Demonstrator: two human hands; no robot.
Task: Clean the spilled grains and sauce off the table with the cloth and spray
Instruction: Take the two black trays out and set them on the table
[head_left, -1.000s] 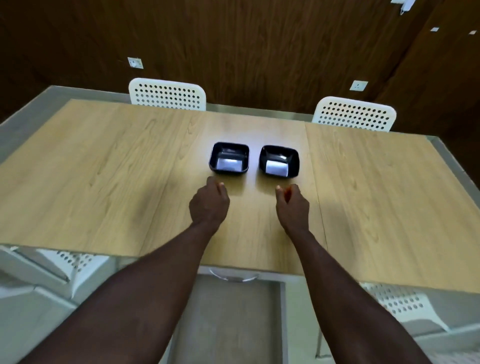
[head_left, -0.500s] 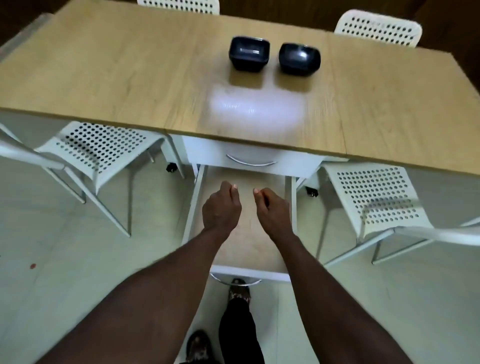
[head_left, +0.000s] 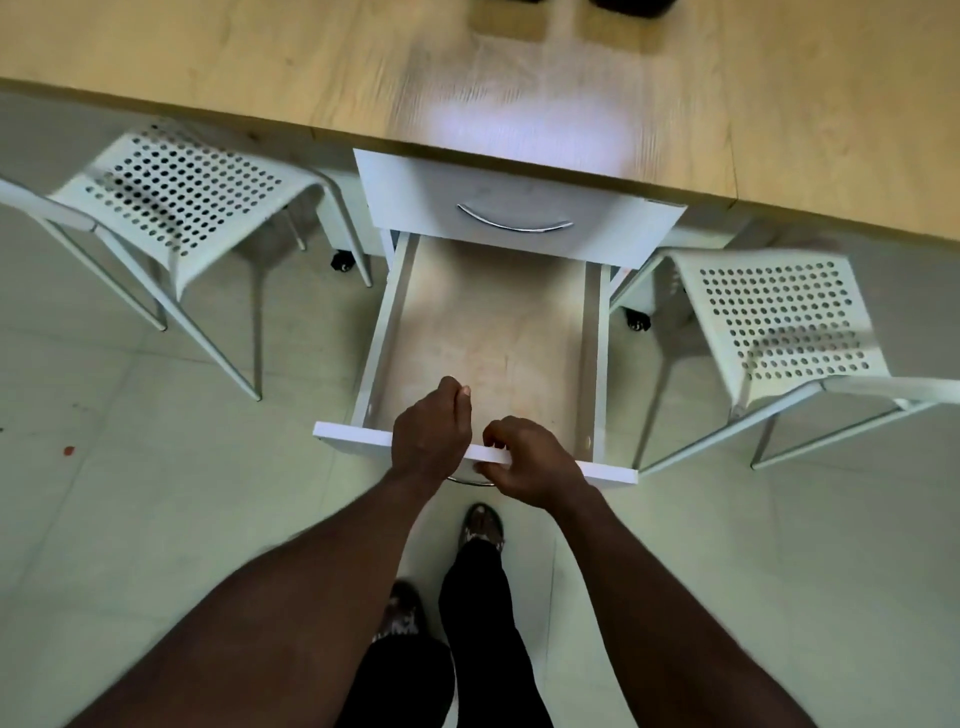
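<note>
Table: the light wood-grain table top (head_left: 260, 57) ran across the top of the view, blurred, above the drawers.
Drawer: the white drawer with a pale wooden floor (head_left: 383, 332) stood pulled out.
Left hand: the left hand (head_left: 428, 434) lay over the drawer's front panel (head_left: 348, 434), fingers curled round its edge.
Right hand: the right hand (head_left: 530, 462) pinched the same panel just beside it.
Chairs: one white perforated chair (head_left: 192, 202) stood left of the drawer, another (head_left: 779, 317) right.

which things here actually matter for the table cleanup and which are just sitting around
For the job: table; open drawer, its front edge gripped by left hand and right hand. No cloth or spray in view.
Just around: closed upper drawer, left chair, right chair.
</note>
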